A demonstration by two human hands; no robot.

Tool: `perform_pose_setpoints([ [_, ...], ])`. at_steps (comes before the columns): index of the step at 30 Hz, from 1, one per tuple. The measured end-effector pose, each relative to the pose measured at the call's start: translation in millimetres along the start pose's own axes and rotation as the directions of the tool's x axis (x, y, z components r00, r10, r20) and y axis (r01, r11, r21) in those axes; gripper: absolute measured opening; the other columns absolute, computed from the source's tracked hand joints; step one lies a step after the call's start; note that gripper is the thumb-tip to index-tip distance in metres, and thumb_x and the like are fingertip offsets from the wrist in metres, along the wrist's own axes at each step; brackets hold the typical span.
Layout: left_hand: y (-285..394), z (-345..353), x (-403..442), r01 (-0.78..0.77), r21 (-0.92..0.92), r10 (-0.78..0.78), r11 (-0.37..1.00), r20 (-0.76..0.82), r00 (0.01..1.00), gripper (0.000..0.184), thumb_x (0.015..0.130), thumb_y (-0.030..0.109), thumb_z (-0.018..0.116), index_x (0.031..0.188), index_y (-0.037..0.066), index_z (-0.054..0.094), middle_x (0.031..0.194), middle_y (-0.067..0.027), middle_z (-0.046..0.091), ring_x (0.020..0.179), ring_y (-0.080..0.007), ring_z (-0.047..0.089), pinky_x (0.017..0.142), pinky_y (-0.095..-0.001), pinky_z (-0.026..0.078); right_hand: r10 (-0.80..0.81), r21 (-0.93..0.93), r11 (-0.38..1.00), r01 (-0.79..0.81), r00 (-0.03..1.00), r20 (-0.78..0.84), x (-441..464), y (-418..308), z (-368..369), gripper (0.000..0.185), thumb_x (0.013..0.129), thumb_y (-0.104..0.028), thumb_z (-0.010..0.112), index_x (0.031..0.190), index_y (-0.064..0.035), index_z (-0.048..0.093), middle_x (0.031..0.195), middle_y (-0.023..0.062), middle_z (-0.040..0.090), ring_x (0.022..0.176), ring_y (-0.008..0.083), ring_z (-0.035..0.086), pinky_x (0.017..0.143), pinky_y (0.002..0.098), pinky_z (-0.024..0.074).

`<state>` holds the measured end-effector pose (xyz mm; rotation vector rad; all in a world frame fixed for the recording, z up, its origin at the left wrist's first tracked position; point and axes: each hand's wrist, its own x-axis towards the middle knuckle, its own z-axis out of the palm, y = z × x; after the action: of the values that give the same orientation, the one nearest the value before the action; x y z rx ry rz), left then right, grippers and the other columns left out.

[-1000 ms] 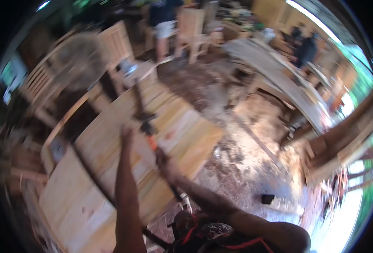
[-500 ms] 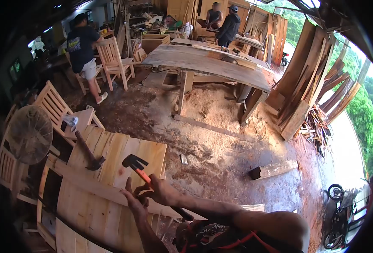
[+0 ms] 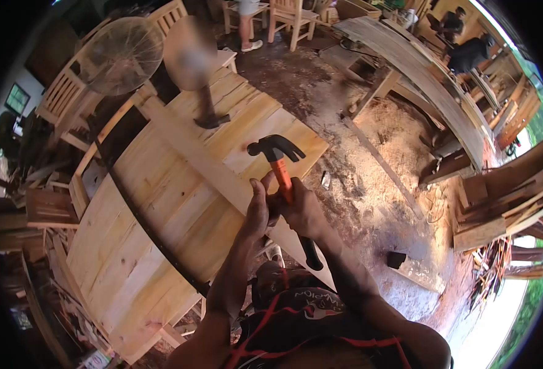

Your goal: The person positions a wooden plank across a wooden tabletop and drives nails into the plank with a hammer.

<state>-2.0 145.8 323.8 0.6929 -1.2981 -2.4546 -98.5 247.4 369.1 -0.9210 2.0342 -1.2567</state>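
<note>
In my right hand (image 3: 302, 209) is a claw hammer (image 3: 280, 175) with a black head and an orange and black handle. Its head points away from me, and the handle's black end shows below the hand. My left hand (image 3: 258, 209) is closed close beside the right one, thumb up, fingers meeting the right fingers. Whatever lies between the fingertips is too small or hidden to make out. Both hands are over the edge of a plank tabletop (image 3: 130, 215), near a long flat board (image 3: 191, 150) lying across it. A second hammer (image 3: 208, 114) rests on the far planks.
A round fan (image 3: 121, 55) stands past the tabletop, among wooden chairs (image 3: 293, 21). A long workbench (image 3: 419, 74) is at the far right. A timber block (image 3: 416, 267) and sawdust (image 3: 382, 160) are on the floor. Other people are in the background, one by the chairs.
The view has swung down and to the left, bringing more of the tabletop in. The right hand still holds the hammer, now more upright. My left hand has stayed beside it, with its fingers more closed.
</note>
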Motion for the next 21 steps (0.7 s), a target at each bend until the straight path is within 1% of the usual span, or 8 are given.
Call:
perform_pose_setpoints([
  [3,5,-11,-1,-0.003,-0.064,0.002,0.998,-0.016,1.000,0.094,0.088,0.082,0.021,0.145,0.009,0.039,0.068,-0.0029,0.063,0.035,-0.0054,0.028,0.034,-0.0232,0.020,-0.035,0.095,0.995,0.035,0.999,-0.006,7,1,7,0.036,0.083,-0.020,0.076,0.099,0.0008,0.051,0.079,0.0223,0.067,0.075,0.0329,0.071,0.065,0.0402,0.0531],
  [5,0,-21,4,0.076,-0.134,-0.074,0.988,0.021,0.997,0.093,0.090,0.081,0.022,0.132,0.003,0.050,0.068,-0.0036,0.064,0.036,-0.0054,0.029,0.034,-0.0230,0.020,0.010,0.326,0.945,-0.024,0.999,0.045,15,3,6,0.037,0.082,-0.018,0.077,0.098,0.0021,0.051,0.079,0.0172,0.068,0.071,0.0229,0.070,0.061,0.0357,0.0531],
  [6,-3,-21,4,0.068,-0.178,-0.070,0.982,-0.004,0.998,0.085,0.093,0.077,0.025,0.117,0.001,0.058,0.067,-0.0057,0.065,0.036,-0.0051,0.029,0.034,-0.0228,0.020,0.083,0.250,0.964,-0.094,0.995,0.054,14,-16,-1,0.037,0.082,-0.016,0.078,0.097,0.0019,0.050,0.076,0.0114,0.067,0.064,0.0150,0.064,0.053,0.0306,0.0507],
  [9,-7,-22,2,0.077,-0.085,-0.085,0.993,-0.092,0.992,0.076,0.096,0.072,0.030,0.098,0.005,0.066,0.059,-0.0027,0.057,0.034,-0.0060,0.027,0.035,-0.0229,0.019,0.120,0.160,0.980,-0.122,0.993,0.021,18,-23,0,0.036,0.082,-0.015,0.078,0.097,0.0007,0.049,0.071,0.0085,0.064,0.056,0.0125,0.060,0.046,0.0279,0.0473],
  [11,-6,-22,1,0.081,-0.130,-0.099,0.988,-0.132,0.986,0.063,0.101,0.062,0.037,0.088,0.006,0.064,0.065,-0.0097,0.064,0.035,-0.0058,0.028,0.035,-0.0222,0.019,0.128,0.206,0.969,-0.139,0.990,0.067,23,-27,-3,0.037,0.082,-0.015,0.078,0.096,-0.0001,0.048,0.069,0.0074,0.062,0.051,0.0118,0.057,0.043,0.0270,0.0454],
  [14,-19,-31,-1,0.040,-0.143,-0.058,0.989,-0.126,0.990,0.050,0.102,0.051,0.047,0.088,0.006,0.064,0.066,-0.0092,0.064,0.036,-0.0052,0.030,0.036,-0.0218,0.020,0.143,0.305,0.942,-0.138,0.990,0.007,26,-18,4,0.037,0.079,-0.009,0.079,0.095,-0.0012,0.047,0.068,0.0072,0.063,0.045,0.0109,0.054,0.037,0.0250,0.0399],
  [15,-12,-27,-3,0.027,-0.149,-0.048,0.988,-0.143,0.989,0.051,0.101,0.049,0.051,0.077,0.005,0.062,0.065,-0.0066,0.064,0.038,-0.0047,0.031,0.035,-0.0231,0.021,0.145,0.289,0.947,-0.142,0.989,0.009,28,-15,6,0.038,0.079,-0.009,0.080,0.096,-0.0011,0.047,0.069,0.0071,0.062,0.045,0.0111,0.054,0.037,0.0255,0.0406],
  [21,-23,-47,1,-0.010,-0.129,-0.020,0.992,-0.227,0.974,0.039,0.097,0.040,0.063,0.074,0.009,0.059,0.062,0.0008,0.055,0.044,-0.0039,0.034,0.041,-0.0229,0.023,0.138,0.205,0.969,-0.140,0.990,0.023,39,-16,14,0.035,0.081,-0.015,0.077,0.096,0.0006,0.050,0.072,0.0093,0.065,0.054,0.0149,0.061,0.044,0.0294,0.0469],
])
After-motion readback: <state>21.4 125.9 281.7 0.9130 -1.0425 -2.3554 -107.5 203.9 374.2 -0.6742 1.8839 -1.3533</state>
